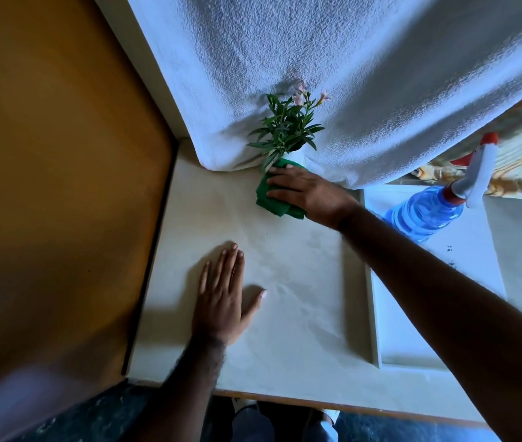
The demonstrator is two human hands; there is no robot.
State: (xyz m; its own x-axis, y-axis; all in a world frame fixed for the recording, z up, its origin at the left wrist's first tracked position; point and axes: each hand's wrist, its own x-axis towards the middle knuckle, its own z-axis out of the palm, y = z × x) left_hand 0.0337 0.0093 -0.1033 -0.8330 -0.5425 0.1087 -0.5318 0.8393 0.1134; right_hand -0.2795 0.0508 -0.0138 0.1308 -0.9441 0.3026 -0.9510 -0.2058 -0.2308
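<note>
My right hand [309, 191] lies flat on a folded green cloth [271, 199] and presses it onto the pale tabletop [291, 282], close to the far edge. Just beyond the cloth stands a small white vase [296, 156] holding green leafy stems with pinkish buds [288, 122]; my fingertips reach its base. My left hand [223, 296] rests palm down on the tabletop nearer to me, fingers straight and spread, holding nothing.
A white textured curtain [349, 74] hangs behind the vase. A blue spray bottle [425, 215] with a red and white trigger head stands at the right on a white tray [413, 330]. A brown wooden panel [55, 186] borders the table on the left.
</note>
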